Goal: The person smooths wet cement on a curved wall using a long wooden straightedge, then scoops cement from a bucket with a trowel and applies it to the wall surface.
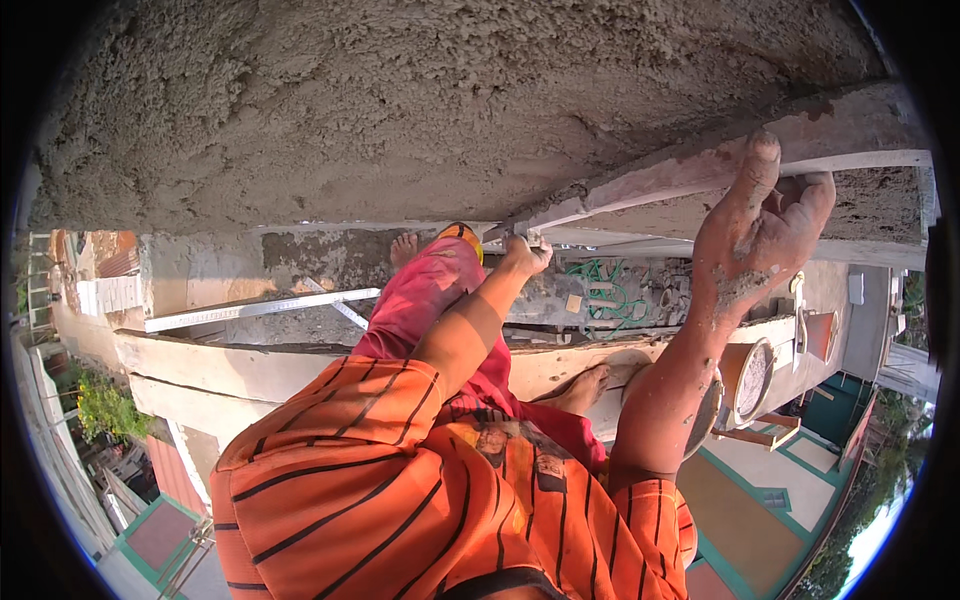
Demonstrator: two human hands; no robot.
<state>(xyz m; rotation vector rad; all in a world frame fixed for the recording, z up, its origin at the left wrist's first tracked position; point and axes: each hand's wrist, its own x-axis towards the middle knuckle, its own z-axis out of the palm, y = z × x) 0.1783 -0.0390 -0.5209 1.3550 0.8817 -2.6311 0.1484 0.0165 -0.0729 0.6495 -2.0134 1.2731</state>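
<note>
A wall of rough, wet grey mortar [330, 110] fills the upper part of the view. Against it lies a long straight board [690, 170], slanting from the middle up to the far right, with mortar smeared on its face. My right hand [765, 235], coated in mortar, grips the board's edge near its right end, thumb raised along the face and fingers curled beneath. At the board's left end my left hand [530, 253] is closed around it. Part of that grip is hidden by the hand itself.
I stand barefoot on wooden scaffold planks [225, 370] high above the ground. Buckets [737, 385] stand to the right, one holding grey mix. Pale metal bars [265, 308] lie at left. Below are a green hose [625, 305], rubble and rooftops.
</note>
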